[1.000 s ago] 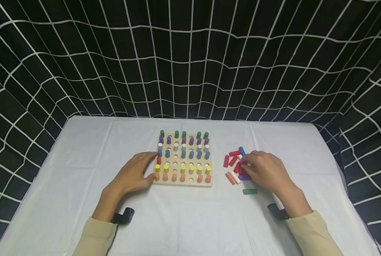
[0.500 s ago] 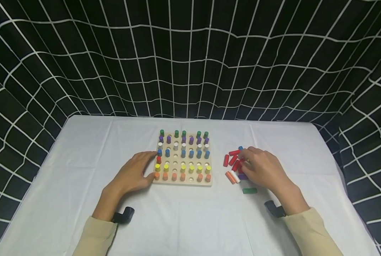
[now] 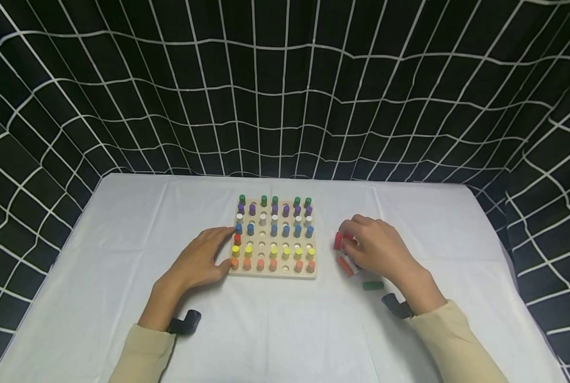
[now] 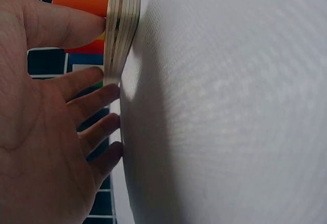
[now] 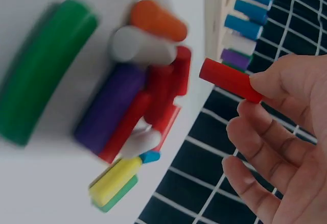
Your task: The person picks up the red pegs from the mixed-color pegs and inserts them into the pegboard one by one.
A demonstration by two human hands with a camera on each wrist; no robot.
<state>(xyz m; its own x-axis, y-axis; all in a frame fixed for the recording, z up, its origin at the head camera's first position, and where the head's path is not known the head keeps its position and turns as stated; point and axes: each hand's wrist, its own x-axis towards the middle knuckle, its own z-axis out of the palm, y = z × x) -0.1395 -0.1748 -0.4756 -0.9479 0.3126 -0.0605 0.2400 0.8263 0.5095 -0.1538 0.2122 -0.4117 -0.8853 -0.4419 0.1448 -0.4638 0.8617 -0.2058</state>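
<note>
A wooden pegboard stands mid-table with rows of colored pegs upright in it. One red peg stands at the left of a row of otherwise bare holes. At the board's left side rests my left hand, fingers spread, thumb and index finger against its edge. My right hand is over the loose pegs right of the board. In the right wrist view it pinches a red peg between thumb and fingertips, above the table. Part of the pile is hidden under this hand in the head view.
The pile includes a purple peg, an orange peg, a white peg, a yellow peg and several red ones. A green peg lies nearer the front. Dark netting-patterned cloth surrounds the white table.
My right hand has shifted left across the pile toward the board and now holds a red peg. The left hand has stayed at the board's edge.
</note>
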